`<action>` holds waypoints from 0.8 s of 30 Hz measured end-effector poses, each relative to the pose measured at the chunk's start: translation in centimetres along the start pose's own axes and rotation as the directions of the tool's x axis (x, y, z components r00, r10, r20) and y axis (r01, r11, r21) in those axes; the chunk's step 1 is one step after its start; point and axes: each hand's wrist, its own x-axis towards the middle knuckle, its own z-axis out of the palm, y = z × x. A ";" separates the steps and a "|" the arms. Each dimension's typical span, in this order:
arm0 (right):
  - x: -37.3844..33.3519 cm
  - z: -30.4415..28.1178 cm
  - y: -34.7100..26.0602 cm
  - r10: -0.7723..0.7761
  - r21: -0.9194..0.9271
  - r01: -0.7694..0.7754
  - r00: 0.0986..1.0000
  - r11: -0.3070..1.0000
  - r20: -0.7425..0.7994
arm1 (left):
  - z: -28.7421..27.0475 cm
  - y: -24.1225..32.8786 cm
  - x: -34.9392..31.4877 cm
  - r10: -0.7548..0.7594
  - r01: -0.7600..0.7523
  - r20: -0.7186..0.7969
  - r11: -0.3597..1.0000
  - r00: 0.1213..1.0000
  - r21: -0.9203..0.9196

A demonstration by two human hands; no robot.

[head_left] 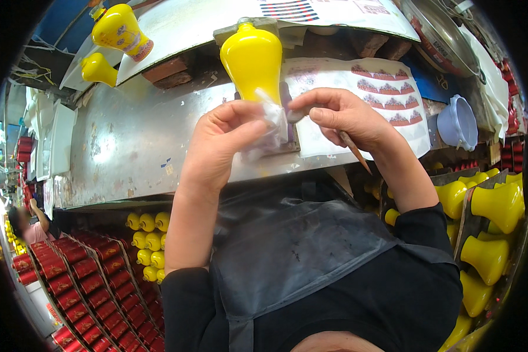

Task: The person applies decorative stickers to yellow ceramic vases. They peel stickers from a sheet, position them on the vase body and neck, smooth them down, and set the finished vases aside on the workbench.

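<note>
A glossy yellow vase [251, 56] lies on a stand [293, 142] on the metal bench, its narrow mouth pointing away from me. At its near end, my left hand [227, 132] pinches a crumpled, translucent piece of film [270, 126] between thumb and fingers; the film is blurred. Just to the right, my right hand [347, 117] is closed, with a brown pointed wooden stick [355, 152] held under its fingers and the tip toward me. The right thumb and forefinger are close to the film; whether they touch it, I cannot tell.
Right of the vase lies a sheet of printed decals [387, 94]. A pale blue bucket [456, 123] stands beyond it. A decorated yellow vase [122, 34] is at the far left. Racks of yellow vases [487, 258] and red cylinders [85, 287] flank me. Another person [36, 229] is at left.
</note>
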 end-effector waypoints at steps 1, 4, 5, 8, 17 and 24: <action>0.1 0.3 0.0 -0.023 -0.050 0.025 0.999 0.998 0.025 | 0.0 0.0 0.0 0.003 -0.003 0.000 1.000 1.000 -0.002; 0.6 1.5 0.6 -0.108 -0.037 0.114 0.984 0.993 0.139 | 0.0 -0.2 -0.1 0.020 -0.020 -0.003 1.000 1.000 -0.020; 0.9 1.7 0.6 -0.010 -0.052 0.017 0.991 0.999 0.137 | -0.1 -0.2 -0.1 0.050 -0.050 0.016 0.997 0.999 -0.051; 1.2 1.4 0.3 0.059 -0.043 -0.055 0.994 0.998 0.093 | -0.5 -0.3 -0.1 0.065 -0.066 -0.006 0.996 0.998 -0.053; 1.2 1.4 -1.9 -0.010 -0.061 0.016 0.996 0.998 0.087 | 0.7 -0.5 -1.0 0.134 -0.134 0.018 0.953 0.991 0.272; 1.5 -3.5 -5.1 -0.129 -0.176 0.112 0.988 0.978 -0.090 | -1.8 -1.8 1.9 0.355 -0.261 -0.246 0.902 0.902 0.343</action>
